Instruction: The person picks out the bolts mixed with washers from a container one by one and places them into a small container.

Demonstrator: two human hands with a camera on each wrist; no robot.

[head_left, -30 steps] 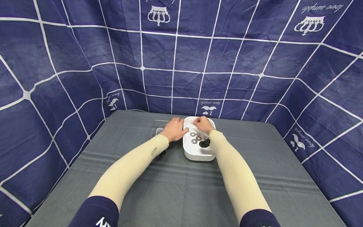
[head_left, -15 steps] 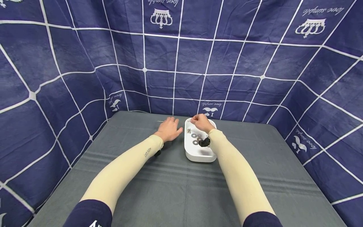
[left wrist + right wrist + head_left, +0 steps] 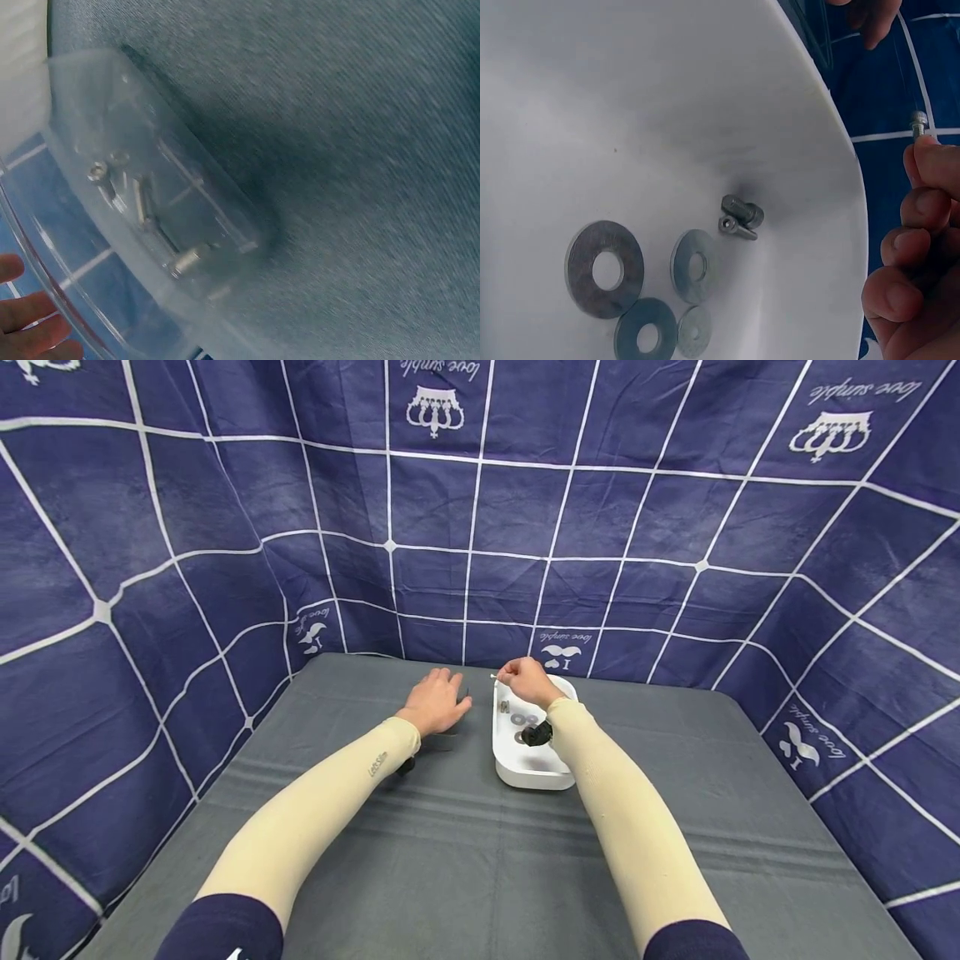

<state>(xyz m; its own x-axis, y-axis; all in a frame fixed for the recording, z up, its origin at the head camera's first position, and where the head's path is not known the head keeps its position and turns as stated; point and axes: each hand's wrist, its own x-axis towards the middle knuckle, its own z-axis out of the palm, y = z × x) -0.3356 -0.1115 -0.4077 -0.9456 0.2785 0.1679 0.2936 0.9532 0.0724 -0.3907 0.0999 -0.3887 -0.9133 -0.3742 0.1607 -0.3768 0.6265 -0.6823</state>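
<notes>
Tabletop (image 3: 465, 860); right hand (image 3: 529, 682) pinches one bolt (image 3: 919, 121)

tray (image 3: 534, 778): white | bolt (image 3: 919, 121): silver | washers (image 3: 580, 271): silver-grey | tablecloth (image 3: 450, 860): grey | backdrop (image 3: 585, 510): navy, white grid | sleeves (image 3: 322, 831): cream

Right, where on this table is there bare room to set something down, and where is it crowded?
Bare grey table: between the left sleeve and right sleeve, on the near side of the white tray; and right of the right sleeve. Crowded: inside the tray, where washers and bolts lie, and beside the left hand, a clear container of more bolts.
</notes>
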